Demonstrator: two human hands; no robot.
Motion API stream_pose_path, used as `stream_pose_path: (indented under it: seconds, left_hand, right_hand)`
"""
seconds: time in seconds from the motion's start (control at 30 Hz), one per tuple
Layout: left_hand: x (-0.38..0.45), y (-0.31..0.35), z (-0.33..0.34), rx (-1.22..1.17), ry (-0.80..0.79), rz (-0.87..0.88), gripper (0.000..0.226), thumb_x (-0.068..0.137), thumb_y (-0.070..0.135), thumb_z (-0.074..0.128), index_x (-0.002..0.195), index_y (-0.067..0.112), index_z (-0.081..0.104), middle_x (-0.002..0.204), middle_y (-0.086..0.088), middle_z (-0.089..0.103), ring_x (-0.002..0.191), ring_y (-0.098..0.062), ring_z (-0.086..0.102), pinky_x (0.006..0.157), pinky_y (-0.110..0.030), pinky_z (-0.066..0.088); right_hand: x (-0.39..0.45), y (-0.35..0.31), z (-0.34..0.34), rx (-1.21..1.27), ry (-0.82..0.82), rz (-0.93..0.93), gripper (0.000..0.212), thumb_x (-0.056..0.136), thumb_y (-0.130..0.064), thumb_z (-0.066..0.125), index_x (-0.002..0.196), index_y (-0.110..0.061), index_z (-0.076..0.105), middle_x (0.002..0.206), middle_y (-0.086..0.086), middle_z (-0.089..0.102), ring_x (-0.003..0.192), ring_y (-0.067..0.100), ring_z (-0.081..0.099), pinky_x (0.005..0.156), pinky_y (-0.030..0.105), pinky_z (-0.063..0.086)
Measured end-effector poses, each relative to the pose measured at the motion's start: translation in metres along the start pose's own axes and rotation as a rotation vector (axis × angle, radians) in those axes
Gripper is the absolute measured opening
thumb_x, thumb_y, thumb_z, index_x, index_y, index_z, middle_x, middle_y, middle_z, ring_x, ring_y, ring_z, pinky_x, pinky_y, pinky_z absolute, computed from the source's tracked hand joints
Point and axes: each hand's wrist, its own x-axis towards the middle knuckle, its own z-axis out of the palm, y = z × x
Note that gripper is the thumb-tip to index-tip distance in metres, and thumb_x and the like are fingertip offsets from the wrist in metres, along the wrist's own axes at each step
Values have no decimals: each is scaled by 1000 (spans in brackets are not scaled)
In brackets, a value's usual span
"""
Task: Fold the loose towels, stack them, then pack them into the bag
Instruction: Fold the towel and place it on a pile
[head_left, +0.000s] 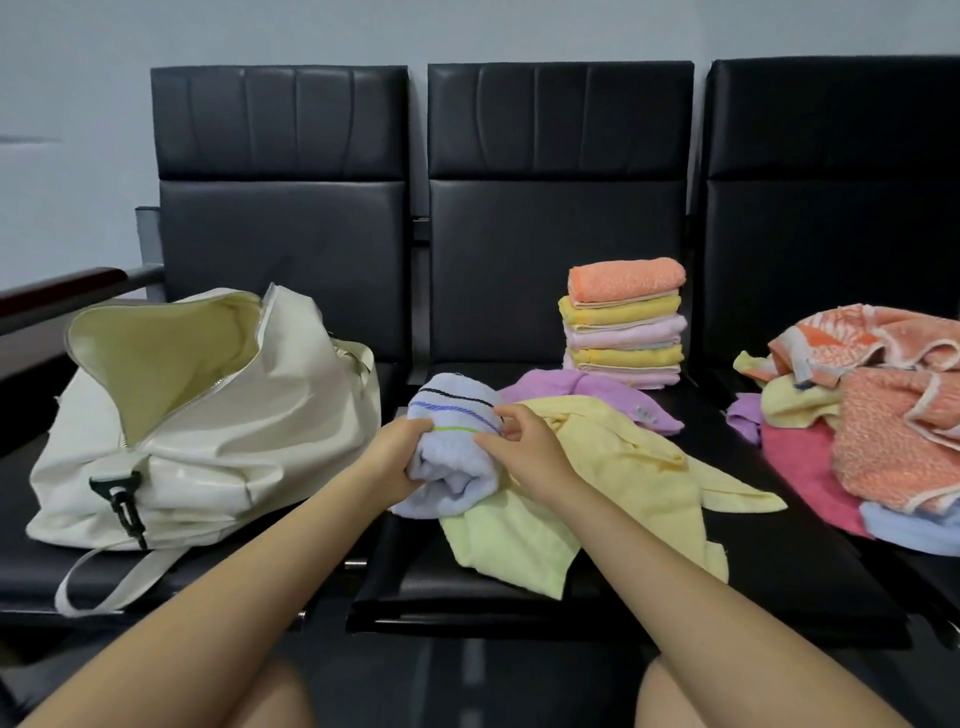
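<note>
1. I am gripping the pale blue striped towel (452, 441) with my left hand (397, 457), fingers curled round its left side.
2. My right hand (524, 447) is pinching the same towel's right edge (near the stripes), so it is bunching between both hands.
3. It is lying partly on a loose yellow towel (597, 488) on the middle seat (779, 582).
4. The white bag (208, 415) is sitting open just left of my hands.
5. The folded stack (623, 322) is standing behind, with the loose pile (883, 415) well to the right.
</note>
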Motion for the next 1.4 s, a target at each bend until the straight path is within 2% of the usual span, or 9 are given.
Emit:
stream_pose_path:
  seconds: [0.3,0.47,0.57,0.67,0.87,1.0,1.13,1.27,1.4]
  left_hand:
    - [-5,-13,-17,83,5,-187,27,100,14,39,75,7,48,45,-5,50,35,-13,48,35,-16,36]
    - [2,-22,-23,781,203,96,31,100,28,44,107,3,61,107,-17,66,99,-32,62,81,-33,46]
    - [3,-30,-26,971,236,93,43,101,38,40,123,2,52,119,-18,61,111,-33,58,87,-33,43]
    - [3,-32,-25,952,243,96,42,102,36,39,120,0,52,118,-18,61,110,-33,57,85,-33,41]
    - [-14,-6,-20,723,200,273,49,98,48,43,85,4,62,75,-1,61,74,-19,54,70,-32,43]
    - [-29,21,5,360,106,65,66,94,66,33,116,11,61,107,-11,64,94,-26,61,82,-35,51]
    - [-26,21,20,283,9,-9,55,89,71,37,113,24,48,119,-7,59,105,-26,61,88,-40,53]
    - [-16,10,22,372,39,73,45,90,64,45,94,24,65,97,3,68,101,-19,63,89,-31,50]
    - [-6,5,23,386,-20,58,76,61,91,48,80,20,69,96,-2,63,97,-25,59,101,-45,49]
  right_hand:
    - [10,9,18,-157,-80,139,65,84,-45,67,135,-14,43,125,-5,54,112,14,53,91,25,40]
    - [9,6,23,-313,-89,167,50,83,-50,68,114,-13,56,99,-1,58,93,18,57,79,29,43]
    - [9,-3,30,-470,-152,219,40,83,-53,63,91,-15,55,74,-4,50,79,20,53,70,30,40]
    - [7,-13,39,-545,-126,344,34,79,-49,62,91,-18,59,79,-5,58,79,16,61,68,27,44]
    - [-4,-41,21,395,51,168,7,87,-18,65,93,-16,63,82,-3,64,82,17,63,69,25,47]
    - [-6,-66,4,841,16,185,39,68,-27,73,99,-3,66,91,10,71,83,21,68,73,29,55]
    - [-8,-65,-10,696,34,102,8,82,-19,67,84,-12,64,74,-1,69,71,14,65,62,23,51]
    - [-5,-46,-19,135,122,-19,9,80,-25,60,87,-20,58,94,3,62,90,19,60,78,32,51]
    - [-11,-51,-44,337,107,26,10,89,-18,60,98,-20,61,90,-3,64,83,11,60,65,21,47]
